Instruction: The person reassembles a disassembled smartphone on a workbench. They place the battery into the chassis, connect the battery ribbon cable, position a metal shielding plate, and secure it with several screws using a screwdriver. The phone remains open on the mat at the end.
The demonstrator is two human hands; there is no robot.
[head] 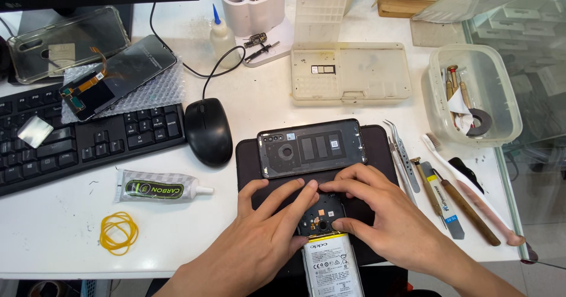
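Observation:
An opened phone (325,238) lies on a dark work mat (383,146) at the table's front edge, its white battery (332,267) exposed. My left hand (265,232) rests on the phone's left side, fingertips pressing near its top edge. My right hand (383,214) covers the right side, fingers meeting the left ones above the camera area. The phone's removed black back cover (311,148) lies inside-up on the mat just beyond my fingers.
Tweezers (402,153), a toothbrush (471,185) and wooden-handled tools (466,211) lie right of the mat. A glue tube (159,186) and yellow rubber band (119,232) sit to the left, with mouse (209,130), keyboard (82,143), spare screen (118,76), parts box (348,73) and plastic tub (474,93) behind.

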